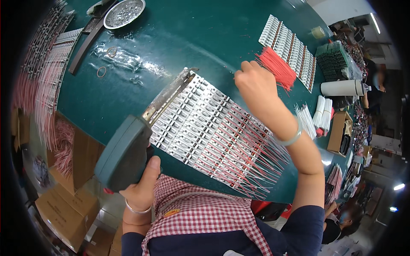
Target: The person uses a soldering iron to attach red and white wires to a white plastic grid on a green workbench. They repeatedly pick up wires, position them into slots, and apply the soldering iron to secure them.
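My left hand (143, 187) is wrapped round the grip of a dark green hand tool (124, 147). The tool's long, worn metal bar (168, 96) lies along the left edge of a panel of small silver-white parts in rows (192, 113). Thin red and white wires (252, 147) run from the panel's rows toward the lower right. Above the panel's right side, my right hand (256, 81) is closed in a fist, its fingertips turned away from view. What it holds, if anything, is hidden. Just beyond it lies a bundle of short red wires (277, 68).
Another panel (294, 47) lies at the far right, near a white bottle (341, 88) and bundles of white wires (322, 112). A metal bowl (124, 13), a dark bar (86, 49) and rubber bands (101, 71) are at upper left. Wired panels (60, 64) hang over the left edge, above cardboard boxes (68, 209).
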A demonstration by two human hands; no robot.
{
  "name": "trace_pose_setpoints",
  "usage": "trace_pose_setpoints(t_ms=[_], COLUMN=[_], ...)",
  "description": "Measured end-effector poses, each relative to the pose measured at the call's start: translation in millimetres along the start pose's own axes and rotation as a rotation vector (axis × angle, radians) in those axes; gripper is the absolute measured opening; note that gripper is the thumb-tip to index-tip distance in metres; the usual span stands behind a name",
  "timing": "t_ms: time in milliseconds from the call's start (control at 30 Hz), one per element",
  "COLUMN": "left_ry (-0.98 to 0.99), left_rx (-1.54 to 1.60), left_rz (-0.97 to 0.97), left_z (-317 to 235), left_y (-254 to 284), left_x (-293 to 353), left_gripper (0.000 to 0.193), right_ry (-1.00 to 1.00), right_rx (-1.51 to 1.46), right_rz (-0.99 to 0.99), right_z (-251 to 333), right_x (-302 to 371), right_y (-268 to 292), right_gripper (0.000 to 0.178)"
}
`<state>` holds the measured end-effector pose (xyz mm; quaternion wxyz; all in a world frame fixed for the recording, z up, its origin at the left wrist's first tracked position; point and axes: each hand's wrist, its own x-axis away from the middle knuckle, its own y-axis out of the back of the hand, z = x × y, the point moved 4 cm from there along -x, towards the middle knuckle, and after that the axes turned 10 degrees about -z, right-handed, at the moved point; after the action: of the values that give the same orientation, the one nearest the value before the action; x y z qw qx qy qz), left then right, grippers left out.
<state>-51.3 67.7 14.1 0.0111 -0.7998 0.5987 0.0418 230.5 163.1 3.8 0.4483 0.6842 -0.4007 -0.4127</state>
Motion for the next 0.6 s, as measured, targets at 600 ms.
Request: trace_pose_setpoints(t_ms=[600], left_ry=[0.175], left_rx=[-0.129], left_rz=[0.201], left_z=[21], left_y=[-33], left_x=[-16], left_gripper=[0.021], right_ry=[-0.217], right_rx=[-0.479], right_rz=[-0.525], right_z=[54], right_x=[32], right_y=[-16], right_gripper=[0.031])
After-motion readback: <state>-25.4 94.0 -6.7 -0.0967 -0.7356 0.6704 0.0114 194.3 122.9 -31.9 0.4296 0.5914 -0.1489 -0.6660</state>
